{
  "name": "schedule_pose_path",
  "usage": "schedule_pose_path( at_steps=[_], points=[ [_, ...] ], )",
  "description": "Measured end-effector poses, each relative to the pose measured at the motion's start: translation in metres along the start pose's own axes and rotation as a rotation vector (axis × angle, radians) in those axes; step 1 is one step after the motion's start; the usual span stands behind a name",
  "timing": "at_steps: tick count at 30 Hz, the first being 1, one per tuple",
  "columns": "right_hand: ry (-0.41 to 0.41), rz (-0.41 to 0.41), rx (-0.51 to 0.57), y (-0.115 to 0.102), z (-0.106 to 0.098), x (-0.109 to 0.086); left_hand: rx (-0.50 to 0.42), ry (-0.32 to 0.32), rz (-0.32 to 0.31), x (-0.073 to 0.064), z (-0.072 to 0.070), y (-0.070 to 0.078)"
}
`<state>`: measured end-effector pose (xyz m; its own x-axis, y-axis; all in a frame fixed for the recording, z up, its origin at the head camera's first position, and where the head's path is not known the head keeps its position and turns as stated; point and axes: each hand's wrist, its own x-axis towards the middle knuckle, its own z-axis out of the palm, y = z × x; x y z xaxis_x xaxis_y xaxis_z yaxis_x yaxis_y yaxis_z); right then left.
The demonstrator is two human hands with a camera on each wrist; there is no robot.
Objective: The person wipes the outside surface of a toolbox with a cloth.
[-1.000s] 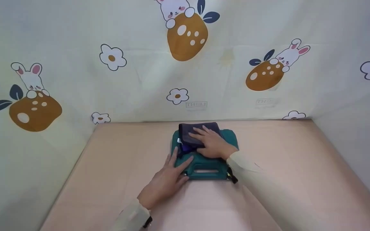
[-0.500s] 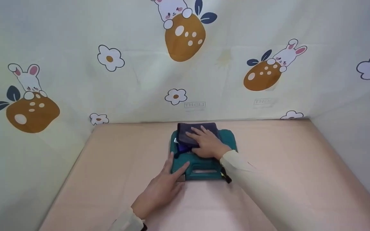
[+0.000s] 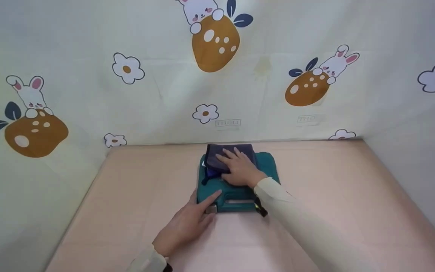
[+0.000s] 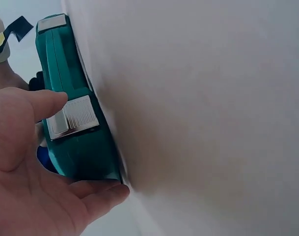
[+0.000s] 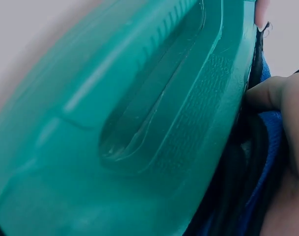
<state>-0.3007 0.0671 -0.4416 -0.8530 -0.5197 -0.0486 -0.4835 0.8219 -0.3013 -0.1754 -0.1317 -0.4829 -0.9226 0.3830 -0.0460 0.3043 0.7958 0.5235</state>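
A green plastic carrying case [image 3: 212, 189] with a moulded handle [image 3: 240, 207] lies flat on the table. My left hand [image 3: 183, 228] grips its front left corner, thumb on top and fingers along the side. In the left wrist view, the thumb tip touches a metal latch [image 4: 78, 118] and the fingertips [image 4: 115, 194] reach round the case's end. A folded dark grey cloth [image 3: 212, 160] with black edging and some blue showing lies on the case. Across it rests my right hand [image 3: 242, 170], fingers spread. In the right wrist view, my right thumb [image 5: 267, 93] lies against the cloth's black-edged folds.
The table [image 3: 142, 181] is covered in pale pink-beige. A printed fabric wall [image 3: 164, 105] with rabbits and flowers encloses it at the back and sides. A black strap [image 3: 261, 207] hangs from the right wrist beside the handle.
My left hand has slid back from the top of the case towards its front left corner, uncovering the metal latch. My right hand stays spread on the folded cloth.
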Motion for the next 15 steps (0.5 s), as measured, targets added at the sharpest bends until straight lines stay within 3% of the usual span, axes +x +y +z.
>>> schedule_pose_path(
  at_steps=[15],
  points=[
    [-0.059, -0.024, -0.022, -0.022, 0.0, 0.013, 0.046, -0.001, 0.026, -0.003, -0.009, 0.015]
  ],
)
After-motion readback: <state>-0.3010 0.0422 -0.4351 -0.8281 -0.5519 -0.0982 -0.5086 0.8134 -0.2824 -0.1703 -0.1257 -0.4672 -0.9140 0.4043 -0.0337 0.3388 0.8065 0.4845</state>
